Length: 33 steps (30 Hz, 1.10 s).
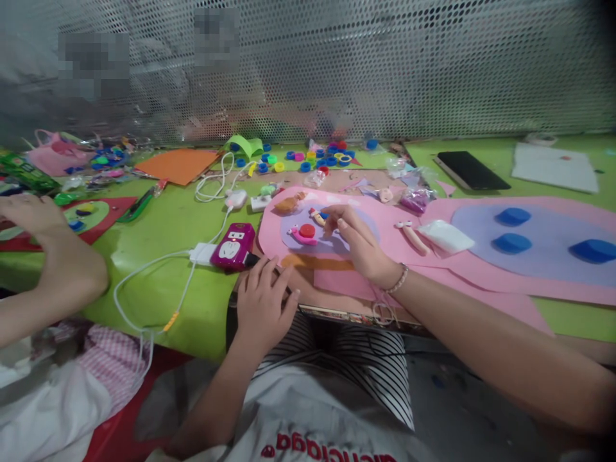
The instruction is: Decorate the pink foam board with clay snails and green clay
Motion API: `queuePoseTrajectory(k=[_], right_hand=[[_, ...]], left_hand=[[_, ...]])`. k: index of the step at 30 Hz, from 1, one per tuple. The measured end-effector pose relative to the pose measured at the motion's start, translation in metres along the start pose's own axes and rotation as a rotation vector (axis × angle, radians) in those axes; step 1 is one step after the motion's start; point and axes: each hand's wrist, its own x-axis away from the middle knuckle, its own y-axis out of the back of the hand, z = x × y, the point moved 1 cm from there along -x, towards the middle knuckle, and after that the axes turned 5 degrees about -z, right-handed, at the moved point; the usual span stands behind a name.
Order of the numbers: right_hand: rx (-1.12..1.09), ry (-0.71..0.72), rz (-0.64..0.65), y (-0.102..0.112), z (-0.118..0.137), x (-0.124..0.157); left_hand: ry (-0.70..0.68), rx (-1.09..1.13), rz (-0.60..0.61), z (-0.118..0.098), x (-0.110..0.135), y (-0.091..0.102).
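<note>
So, from far left: a co-worker's hand (33, 215) over a red-and-green paper cut-out (115, 210), its grip hidden. Next, a purple socket adapter (235, 246) with a white charger (202, 254) plugged in at its side, a black cable (251, 260) leading off toward the person. Left hand (264, 301) rests palm-down over that cable at the table edge, fingers spread and slack, clasping nothing visible. Beyond it, on a lilac paper oval (332, 246), a pink snail figure (308, 242) with a red cap (307, 230) for shell; just right, a small red-topped figure (318, 218) at the fingertips of the right hand (332, 226). Those fingers bend loosely; whether they pinch it, cannot tell. Farther right: a worm-like figure (414, 239), a white packet (445, 236), blue caps (513, 243).

Handling, as judged: both small figures look like modelling clay, light, soft, easily dented; best held low at the sides, the snail by its stiffer cap rim. Writing: green packet (29, 170) at far left, lettering unreadable; red letters (308, 447) on the shirt, partly cut off, no sure reading
</note>
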Motion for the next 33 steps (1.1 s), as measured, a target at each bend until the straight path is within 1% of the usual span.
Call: queuePoseTrajectory(k=[5, 12, 16, 18, 22, 25, 30, 32, 33], right_hand=[[-0.011, 0.012, 0.008, 0.000, 0.001, 0.000], [-0.006, 0.018, 0.023, 0.000, 0.000, 0.001], [0.011, 0.016, 0.023, 0.000, 0.000, 0.001], [0.010, 0.003, 0.024, 0.000, 0.000, 0.001], [0.001, -0.014, 0.025, -0.001, 0.001, 0.001], [-0.009, -0.004, 0.023, -0.001, 0.002, 0.000], [0.019, -0.017, 0.025, -0.001, 0.003, 0.000], [0.024, -0.014, 0.028, -0.001, 0.003, 0.000], [0.022, -0.012, 0.030, -0.001, 0.002, 0.000]], left_hand=[[-0.003, -0.013, -0.045, 0.003, 0.002, -0.004], [-0.002, -0.059, -0.041, 0.003, 0.002, -0.006], [-0.021, -0.038, -0.083, 0.003, 0.003, -0.006], [-0.025, -0.029, -0.077, 0.003, 0.002, -0.005], [0.010, -0.023, -0.042, 0.000, 0.000, -0.004], [0.008, -0.011, -0.070, 0.000, 0.001, -0.006], [-0.016, 0.039, -0.199, 0.003, 0.006, -0.011], [-0.025, 0.033, -0.200, 0.003, 0.006, -0.011], [-0.024, 0.019, -0.174, 0.002, 0.005, -0.010]])
